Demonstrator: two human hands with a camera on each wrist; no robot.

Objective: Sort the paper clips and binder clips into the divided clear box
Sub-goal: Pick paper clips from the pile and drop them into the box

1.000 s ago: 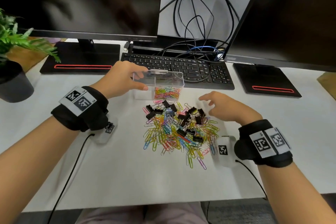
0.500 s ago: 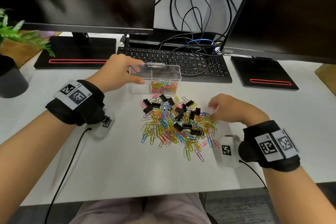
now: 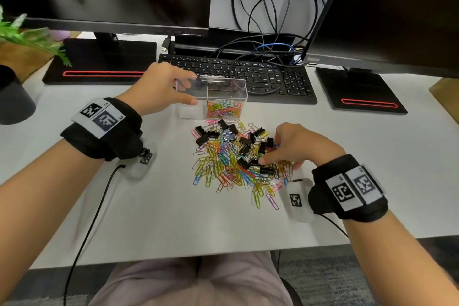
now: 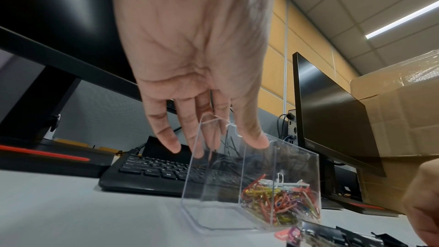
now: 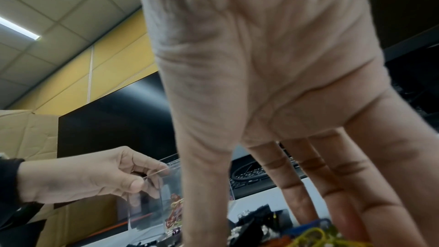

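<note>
A clear divided box (image 3: 227, 81) stands in front of the keyboard. Its left compartment is empty; the right one holds coloured paper clips (image 3: 224, 109), also visible as paper clips (image 4: 280, 202) in the left wrist view. My left hand (image 3: 190, 89) grips the box's left end (image 4: 237, 176), thumb on the near wall and fingers on the far wall. A loose pile of coloured paper clips (image 3: 218, 171) mixed with black binder clips (image 3: 244, 140) lies on the white desk. My right hand (image 3: 270, 153) reaches down into the pile's right side, thumb and fingers spread apart on the clips.
A black keyboard (image 3: 248, 74) and tangled cables lie behind the box, under two dark monitors. A potted plant (image 3: 15, 97) stands at the far left. A cardboard box (image 4: 392, 119) is off to the right. The desk's front edge (image 3: 173, 256) is near my lap.
My right hand has moved from the pile's far right edge down into its right side, fingers now among the clips. The left hand stays on the box.
</note>
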